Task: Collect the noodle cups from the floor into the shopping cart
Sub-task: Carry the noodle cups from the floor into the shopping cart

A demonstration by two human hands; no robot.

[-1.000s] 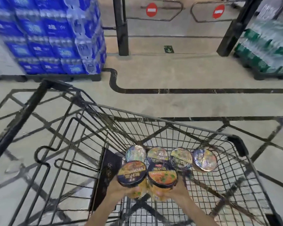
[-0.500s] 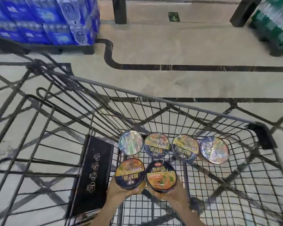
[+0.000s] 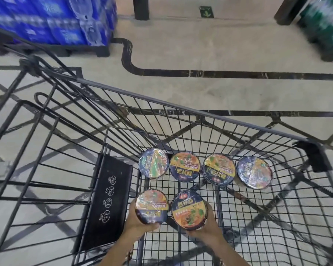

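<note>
Both my hands reach down into the black wire shopping cart. My left hand grips a noodle cup with a dark and orange lid. My right hand grips a second noodle cup beside it. Both cups are low over the cart's mesh floor; whether they rest on it I cannot tell. Behind them a row of several more noodle cups stands on the cart floor, from the leftmost cup to the rightmost cup.
A black child-seat flap with white icons hangs at the cart's left. Blue packs of bottled water sit on a pallet at the back left, green bottle packs at the back right. Beige floor with black lines surrounds the cart.
My hands have lowered the two cups deeper into the cart, nearer to me than the row. The view has tilted down and closer to the cart.
</note>
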